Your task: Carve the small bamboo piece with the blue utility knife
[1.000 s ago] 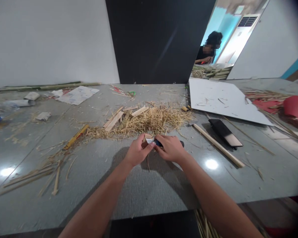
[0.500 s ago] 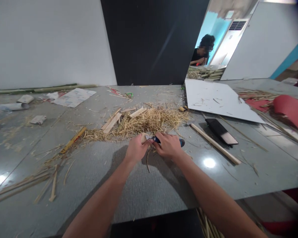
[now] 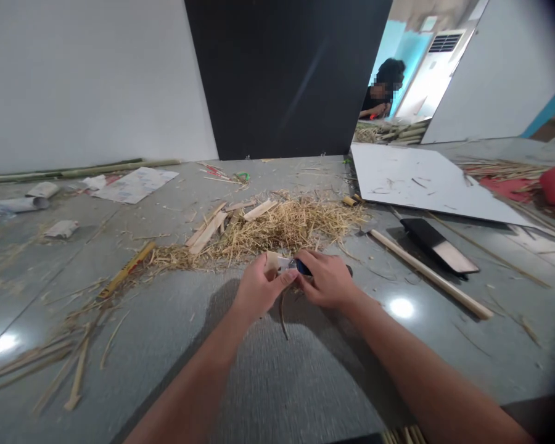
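Observation:
My left hand (image 3: 259, 288) grips a short pale piece of bamboo (image 3: 272, 261), with the thumb pressed near a white blade. My right hand (image 3: 327, 280) is closed around a knife with a dark blue handle (image 3: 303, 267), its blade (image 3: 284, 264) against the bamboo piece. A thin curled sliver (image 3: 283, 311) hangs down from between the two hands. Both hands hover just above the grey table (image 3: 277, 370), right in front of a heap of straw-like shavings (image 3: 277, 228).
Split bamboo strips (image 3: 210, 227) lie in the heap, and more strips (image 3: 74, 370) at front left. To the right are a long wooden stick (image 3: 432, 274), a black phone (image 3: 441, 245) and a white board (image 3: 425, 182). A person (image 3: 382, 89) sits beyond the black panel.
The camera view shifted slightly. Both hands stay together on the bamboo piece and knife, and the hanging sliver has grown a little longer.

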A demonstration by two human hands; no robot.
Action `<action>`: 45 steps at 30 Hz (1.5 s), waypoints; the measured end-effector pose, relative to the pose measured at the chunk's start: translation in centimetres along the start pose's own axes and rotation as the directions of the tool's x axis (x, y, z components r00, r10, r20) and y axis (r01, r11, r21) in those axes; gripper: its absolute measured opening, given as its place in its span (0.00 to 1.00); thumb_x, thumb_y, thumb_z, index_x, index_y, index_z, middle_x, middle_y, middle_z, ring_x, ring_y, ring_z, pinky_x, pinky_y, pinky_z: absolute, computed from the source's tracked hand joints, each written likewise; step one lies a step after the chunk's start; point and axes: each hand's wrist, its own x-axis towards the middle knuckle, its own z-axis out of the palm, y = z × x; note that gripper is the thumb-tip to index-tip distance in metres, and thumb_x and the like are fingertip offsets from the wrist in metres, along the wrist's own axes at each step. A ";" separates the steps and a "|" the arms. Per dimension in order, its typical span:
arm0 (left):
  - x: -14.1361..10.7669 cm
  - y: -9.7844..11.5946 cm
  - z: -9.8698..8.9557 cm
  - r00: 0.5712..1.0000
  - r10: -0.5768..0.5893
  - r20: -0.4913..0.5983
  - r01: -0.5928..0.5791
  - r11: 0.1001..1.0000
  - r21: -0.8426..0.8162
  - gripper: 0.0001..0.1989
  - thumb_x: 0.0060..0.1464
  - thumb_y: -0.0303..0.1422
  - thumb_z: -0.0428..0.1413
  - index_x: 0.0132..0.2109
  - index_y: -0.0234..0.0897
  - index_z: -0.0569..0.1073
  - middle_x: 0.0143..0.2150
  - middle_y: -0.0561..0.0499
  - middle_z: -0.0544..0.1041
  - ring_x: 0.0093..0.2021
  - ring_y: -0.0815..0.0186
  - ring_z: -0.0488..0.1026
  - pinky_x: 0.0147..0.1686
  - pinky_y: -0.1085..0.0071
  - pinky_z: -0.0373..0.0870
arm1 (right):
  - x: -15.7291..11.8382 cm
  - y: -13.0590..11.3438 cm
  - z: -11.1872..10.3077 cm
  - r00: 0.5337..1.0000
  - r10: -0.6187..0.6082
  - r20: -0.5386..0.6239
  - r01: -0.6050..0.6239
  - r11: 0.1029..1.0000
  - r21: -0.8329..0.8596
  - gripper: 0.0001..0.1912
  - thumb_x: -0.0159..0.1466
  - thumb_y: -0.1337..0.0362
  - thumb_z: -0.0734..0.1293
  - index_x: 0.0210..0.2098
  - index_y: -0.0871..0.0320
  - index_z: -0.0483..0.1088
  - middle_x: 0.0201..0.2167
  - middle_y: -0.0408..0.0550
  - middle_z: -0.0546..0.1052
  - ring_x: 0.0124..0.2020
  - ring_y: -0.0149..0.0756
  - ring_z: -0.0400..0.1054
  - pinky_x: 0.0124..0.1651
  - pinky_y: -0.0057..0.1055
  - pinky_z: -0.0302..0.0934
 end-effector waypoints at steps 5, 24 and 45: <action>-0.5 0.8 0.2 0.998 0.026 0.049 -0.024 0.999 -0.046 0.17 0.51 0.44 0.61 0.39 0.38 0.68 0.20 0.58 0.66 0.21 0.70 0.65 0.20 0.76 0.58 | -0.2 -0.2 -0.2 0.995 -0.102 0.008 0.101 0.993 0.064 0.15 0.67 0.55 0.56 0.41 0.58 0.66 0.33 0.50 0.74 0.31 0.36 0.66 0.31 0.32 0.47; -0.6 0.2 -0.5 0.982 0.152 0.107 -0.170 0.967 0.187 0.16 0.51 0.44 0.61 0.36 0.38 0.67 0.27 0.54 0.73 0.24 0.70 0.69 0.22 0.76 0.59 | -0.3 0.2 -0.8 0.983 -0.183 0.007 0.182 0.982 0.049 0.11 0.64 0.55 0.57 0.34 0.56 0.63 0.27 0.45 0.71 0.25 0.33 0.59 0.28 0.33 0.42; 0.5 0.8 -0.4 0.973 0.180 -0.146 -0.107 0.907 0.407 0.18 0.46 0.46 0.64 0.28 0.38 0.68 0.22 0.56 0.69 0.23 0.69 0.61 0.22 0.74 0.54 | 0.1 -0.7 -0.5 0.994 0.040 -0.101 -0.060 0.976 -0.211 0.14 0.64 0.52 0.58 0.40 0.55 0.66 0.32 0.48 0.77 0.28 0.37 0.66 0.29 0.34 0.34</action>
